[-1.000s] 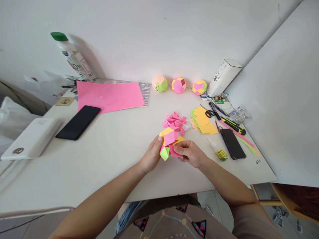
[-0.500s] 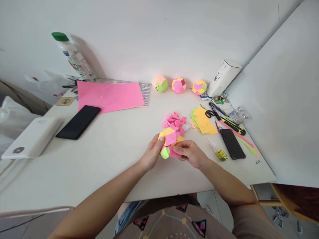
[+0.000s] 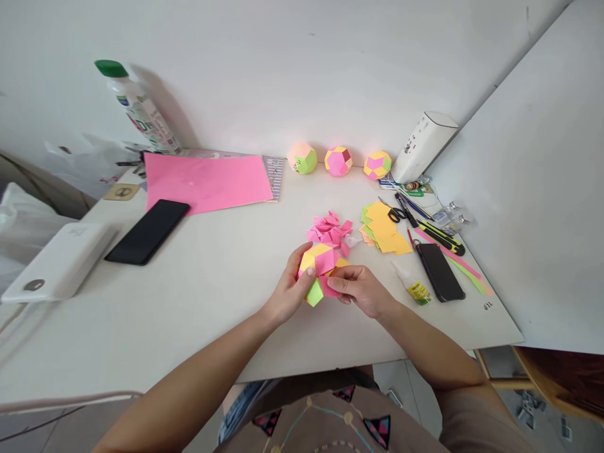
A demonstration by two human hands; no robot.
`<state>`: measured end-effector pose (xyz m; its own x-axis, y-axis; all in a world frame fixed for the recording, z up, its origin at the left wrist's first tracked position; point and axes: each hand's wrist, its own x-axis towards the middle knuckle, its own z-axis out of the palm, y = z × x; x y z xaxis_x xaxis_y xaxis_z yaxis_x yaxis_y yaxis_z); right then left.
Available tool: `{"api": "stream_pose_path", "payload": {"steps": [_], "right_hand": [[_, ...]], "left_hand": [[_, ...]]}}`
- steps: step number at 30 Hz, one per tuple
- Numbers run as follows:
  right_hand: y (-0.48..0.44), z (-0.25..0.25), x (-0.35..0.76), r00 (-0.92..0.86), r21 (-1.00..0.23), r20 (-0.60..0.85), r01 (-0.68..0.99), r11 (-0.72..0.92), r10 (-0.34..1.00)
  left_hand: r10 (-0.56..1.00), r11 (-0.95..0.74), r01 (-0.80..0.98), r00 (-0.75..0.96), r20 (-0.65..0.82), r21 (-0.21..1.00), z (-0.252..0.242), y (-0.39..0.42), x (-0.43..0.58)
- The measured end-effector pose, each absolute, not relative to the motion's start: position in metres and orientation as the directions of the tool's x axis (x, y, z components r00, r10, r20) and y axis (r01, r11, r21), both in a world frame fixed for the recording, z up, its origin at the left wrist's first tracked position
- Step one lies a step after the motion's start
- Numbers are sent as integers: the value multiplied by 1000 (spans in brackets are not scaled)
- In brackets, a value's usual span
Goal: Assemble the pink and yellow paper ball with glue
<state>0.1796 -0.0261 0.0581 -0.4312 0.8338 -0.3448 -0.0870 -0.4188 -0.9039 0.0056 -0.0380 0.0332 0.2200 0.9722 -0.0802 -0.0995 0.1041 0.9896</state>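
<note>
Between my hands is a partly built paper ball (image 3: 325,261) of yellow, pink and green faces, held above the white table. My left hand (image 3: 291,286) wraps around its left side, thumb pressed on the front. With thumb and fingers, my right hand (image 3: 361,288) pinches a pink face at the lower right of the ball. Just behind lies a heap of folded pink paper pieces (image 3: 328,228). Right of that heap is a stack of yellow, green and orange paper pieces (image 3: 383,226). A glue bottle (image 3: 418,290) lies to the right of my right hand.
Three finished paper balls (image 3: 338,162) stand along the wall. Scissors (image 3: 397,214), a yellow-black cutter (image 3: 443,237) and a dark phone (image 3: 440,272) lie at the right. Pink sheets (image 3: 212,182), a black phone (image 3: 148,233), a white power bank (image 3: 59,261) and a spray bottle (image 3: 144,113) are at the left.
My left thumb has shifted slightly down and right on the paper ball, and the ball has turned a little. My right hand keeps its pinch, nearly in the same place.
</note>
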Motion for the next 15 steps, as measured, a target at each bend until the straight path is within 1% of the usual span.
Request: {"api": "stream_pose_path", "payload": {"steps": [3, 5, 15], "right_hand": [[-25, 59, 180, -430, -898, -356, -90, -432, 830], [-25, 60, 181, -424, -897, -360, -88, -433, 831], [-26, 61, 183, -440, -917, -332, -58, -395, 834]], "left_hand": [[960, 68, -81, 276, -43, 994, 35, -38, 4], [955, 68, -76, 292, -44, 995, 36, -37, 4], [967, 45, -35, 252, -35, 998, 37, -37, 6]]}}
